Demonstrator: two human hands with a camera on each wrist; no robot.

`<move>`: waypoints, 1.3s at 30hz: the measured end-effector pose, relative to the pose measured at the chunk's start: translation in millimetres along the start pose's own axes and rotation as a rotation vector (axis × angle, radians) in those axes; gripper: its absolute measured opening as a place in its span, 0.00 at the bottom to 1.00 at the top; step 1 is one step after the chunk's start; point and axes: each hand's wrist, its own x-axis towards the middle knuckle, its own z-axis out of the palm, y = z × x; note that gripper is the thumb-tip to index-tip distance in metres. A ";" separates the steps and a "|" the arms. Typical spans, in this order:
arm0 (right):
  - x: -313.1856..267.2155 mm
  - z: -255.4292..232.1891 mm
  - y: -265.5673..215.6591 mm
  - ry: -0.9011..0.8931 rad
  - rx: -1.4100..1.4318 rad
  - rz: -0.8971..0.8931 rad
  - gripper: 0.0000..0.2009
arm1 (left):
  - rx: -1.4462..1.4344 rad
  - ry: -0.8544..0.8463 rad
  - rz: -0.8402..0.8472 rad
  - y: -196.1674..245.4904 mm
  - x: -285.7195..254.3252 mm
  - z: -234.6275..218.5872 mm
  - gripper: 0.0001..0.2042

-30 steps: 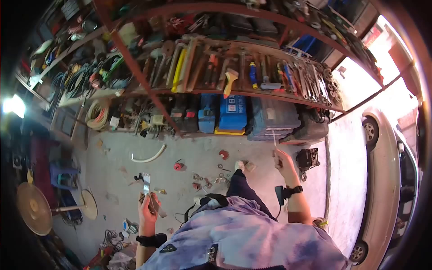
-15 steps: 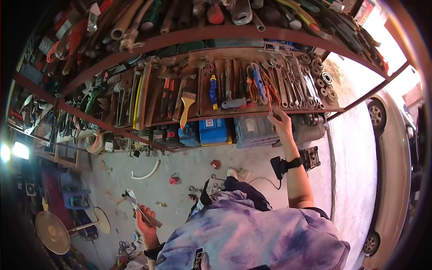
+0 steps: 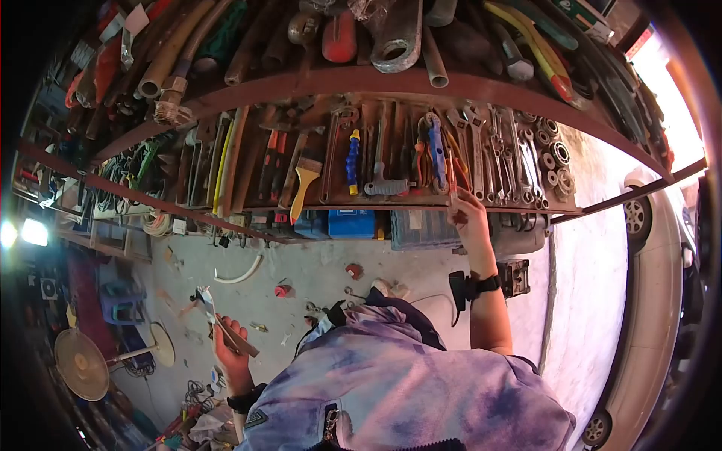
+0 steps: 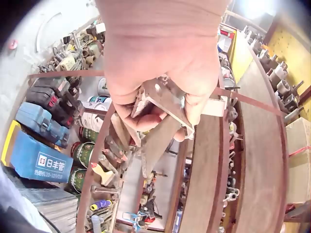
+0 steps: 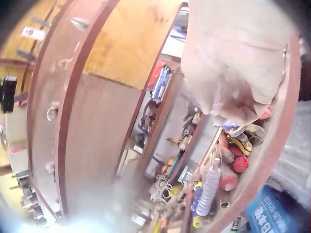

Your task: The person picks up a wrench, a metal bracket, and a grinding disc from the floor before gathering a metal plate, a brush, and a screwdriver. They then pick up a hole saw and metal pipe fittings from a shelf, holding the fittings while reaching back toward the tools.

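In the head view, we have our left hand (image 3: 233,357) above the floor (image 3: 301,259), its grip closed round a flat metal piece (image 3: 239,340), with a shiny metal piece (image 3: 207,301) jutting beyond the fingers. Our right hand (image 3: 471,225) is at the front edge of the tool shelf (image 3: 421,209), fingertips bent together on a slim thing (image 3: 451,174) that points toward the orange-handled pliers (image 3: 460,169) and the blue tool (image 3: 436,150). Wrenches (image 3: 477,150) lie to the right, a paintbrush (image 3: 306,177) well to the left.

In the left wrist view, we see the fingers and thumb pinching the metal, including an angled plate (image 4: 167,99) with a hole; the flat piece slants down below.

In the right wrist view, our fingers curl inward near red-ended handles (image 5: 240,164) and a ribbed grey handle (image 5: 209,189); blur hides what they touch.
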 end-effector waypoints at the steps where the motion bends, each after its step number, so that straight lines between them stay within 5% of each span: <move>1: 3.6 0.2 -1.2 0.000 -0.002 0.006 0.14 | -0.013 -0.042 0.007 -0.2 0.3 1.7 0.11; 5: 10.4 15.2 -18.5 -0.053 0.330 0.052 0.10 | -0.006 -0.016 0.014 -2.2 -3.9 -3.0 0.11; 8: 38.3 3.8 -13.7 0.115 -0.349 -0.073 0.10 | 0.014 0.087 0.041 -3.9 -11.0 -3.5 0.12; 9: 46.2 7.0 -12.3 0.112 -0.349 -0.069 0.10 | 0.015 0.093 0.051 -3.4 -13.1 -3.1 0.12; 11: 59.5 17.8 -7.1 0.339 -1.287 -0.276 0.18 | 0.018 0.100 0.061 -2.6 -15.5 -5.2 0.12; 12: 57.2 33.4 -16.2 0.360 -1.461 -0.192 0.25 | -0.015 0.090 0.062 -2.8 -15.8 -6.9 0.12; 17: 78.2 35.4 -4.7 0.434 -1.499 -0.208 0.23 | -0.047 0.105 0.066 -3.4 -21.4 -11.0 0.12; 19: 80.7 32.1 -12.7 0.412 -1.431 -0.079 0.23 | -0.074 0.087 0.069 -4.9 -24.0 -13.5 0.12; 23: 91.5 11.0 -10.3 0.392 -1.194 -0.148 0.24 | -0.050 0.184 0.077 -7.9 -29.1 -14.4 0.13; 25: 98.3 -2.3 -10.4 0.461 -1.092 -0.218 0.26 | -0.065 0.091 0.073 -7.5 -30.3 -16.0 0.12; 36: 95.5 -5.5 -19.8 0.541 -1.348 -0.210 0.22 | -0.030 0.063 0.034 -16.2 -24.6 -4.8 0.12; 39: 103.3 -10.4 -17.2 0.437 -1.283 -0.266 0.21 | -0.012 0.088 0.028 -16.7 -26.7 -2.9 0.12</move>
